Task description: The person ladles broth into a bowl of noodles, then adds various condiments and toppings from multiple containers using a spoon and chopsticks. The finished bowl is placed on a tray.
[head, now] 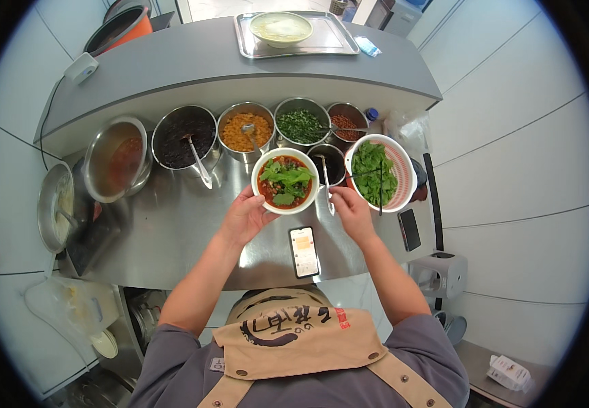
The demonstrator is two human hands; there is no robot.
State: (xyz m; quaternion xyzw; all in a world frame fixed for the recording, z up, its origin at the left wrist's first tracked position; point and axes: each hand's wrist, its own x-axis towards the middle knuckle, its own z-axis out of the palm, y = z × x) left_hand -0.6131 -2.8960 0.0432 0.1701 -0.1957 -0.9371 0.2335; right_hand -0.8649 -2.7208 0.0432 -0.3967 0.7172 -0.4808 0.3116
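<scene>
My left hand (246, 217) grips the lower left rim of a white bowl (316, 189) holding red broth topped with green leaves (286, 176). Right of the bowl, my right hand (353, 211) has its fingers at the handle of a metal spoon (326, 176), which stands in a small pot of dark sauce (336, 166). Just beyond that hand is a white and red colander (405, 171) of leafy greens with black chopsticks (381, 191) on it. Behind the bowl are metal pots of chopped green herbs (299, 125) and orange chopped food (238, 130), each with a spoon.
A lit phone (304, 252) lies near the counter's front edge, a dark phone (409, 229) at the right. Pots of dark food (179, 137) and peanuts (344, 125) line the back, with metal basins (95, 158) at the left. A tray (332, 41) with a bowl (280, 28) sits on the raised shelf.
</scene>
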